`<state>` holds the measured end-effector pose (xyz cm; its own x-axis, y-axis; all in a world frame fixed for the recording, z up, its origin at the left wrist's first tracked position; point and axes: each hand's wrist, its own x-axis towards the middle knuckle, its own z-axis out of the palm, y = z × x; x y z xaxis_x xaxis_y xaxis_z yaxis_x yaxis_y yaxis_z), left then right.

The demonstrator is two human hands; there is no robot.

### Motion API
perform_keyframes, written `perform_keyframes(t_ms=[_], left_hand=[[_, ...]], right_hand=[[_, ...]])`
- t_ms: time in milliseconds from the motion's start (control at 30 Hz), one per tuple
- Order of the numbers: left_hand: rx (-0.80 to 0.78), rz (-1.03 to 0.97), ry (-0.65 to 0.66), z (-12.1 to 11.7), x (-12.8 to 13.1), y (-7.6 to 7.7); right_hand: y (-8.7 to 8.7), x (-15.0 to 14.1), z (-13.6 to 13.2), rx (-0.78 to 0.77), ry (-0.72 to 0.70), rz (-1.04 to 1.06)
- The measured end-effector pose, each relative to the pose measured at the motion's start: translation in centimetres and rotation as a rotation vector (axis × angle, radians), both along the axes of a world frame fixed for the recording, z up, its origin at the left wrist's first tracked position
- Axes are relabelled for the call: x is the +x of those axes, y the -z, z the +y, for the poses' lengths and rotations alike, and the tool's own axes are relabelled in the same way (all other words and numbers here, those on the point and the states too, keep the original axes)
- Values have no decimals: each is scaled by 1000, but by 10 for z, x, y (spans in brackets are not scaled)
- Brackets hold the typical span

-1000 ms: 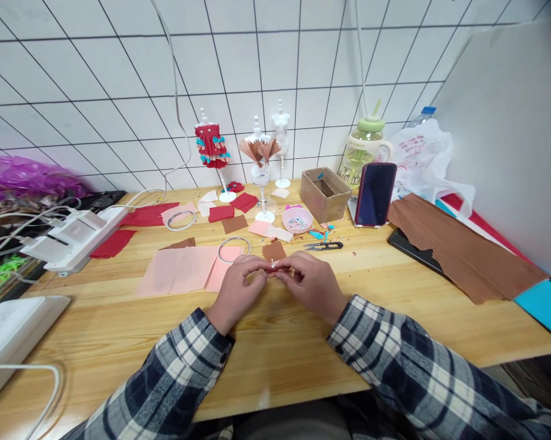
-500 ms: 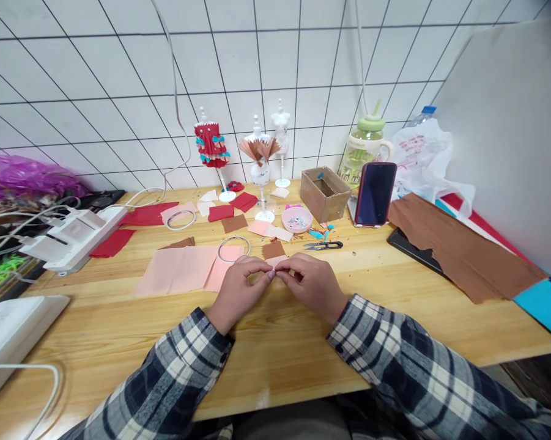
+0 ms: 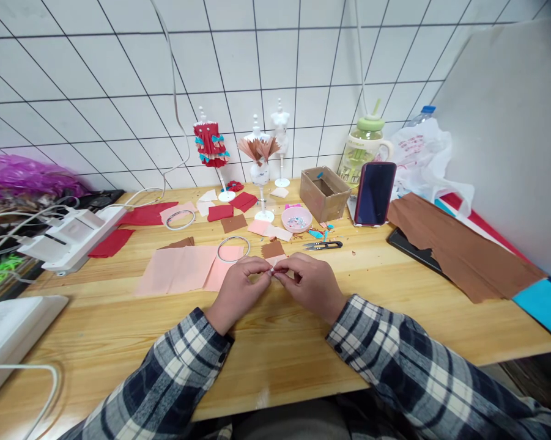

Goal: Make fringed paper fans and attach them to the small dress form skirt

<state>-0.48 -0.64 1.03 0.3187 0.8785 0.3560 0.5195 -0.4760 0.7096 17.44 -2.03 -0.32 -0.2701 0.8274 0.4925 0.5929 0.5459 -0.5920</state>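
My left hand (image 3: 244, 289) and my right hand (image 3: 310, 284) meet fingertip to fingertip above the near middle of the table. Both are closed in a pinch around something small and whitish, too small to name. Just beyond the fingers lie a brown cloth piece (image 3: 272, 250) with a jagged edge and a pale pink scrap, partly hidden. Left of my left hand a large pink cloth (image 3: 177, 270) is spread flat, with a metal ring (image 3: 233, 249) resting over its right part. Thread snips (image 3: 323, 245) lie beyond my right hand.
Behind stand a mini dress form in red ruffles (image 3: 211, 146), one with brown pleats (image 3: 259, 150) and a bare white one (image 3: 281, 131). A pink bowl (image 3: 296, 218), cardboard box (image 3: 325, 194), phone (image 3: 375, 194) and green-lidded jug (image 3: 366, 150) sit rightward. A power strip (image 3: 76, 238) lies left.
My fingertips have shifted very slightly against each other, still pinched together. Nothing else on the table has visibly moved.
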Motion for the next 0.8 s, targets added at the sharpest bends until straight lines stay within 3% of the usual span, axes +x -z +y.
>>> perform_keyframes(t_ms=[467,667,800], left_hand=[[-44,1,-3,-2,4,0],[-9,20,-25,-3,4,2],[-3,-53,39,-7,2,-5]], right_hand=[[-4,-2,-2,80,64,-106],[2,-6,6,-183,36,177],[4,-3,16,-427,115,392]])
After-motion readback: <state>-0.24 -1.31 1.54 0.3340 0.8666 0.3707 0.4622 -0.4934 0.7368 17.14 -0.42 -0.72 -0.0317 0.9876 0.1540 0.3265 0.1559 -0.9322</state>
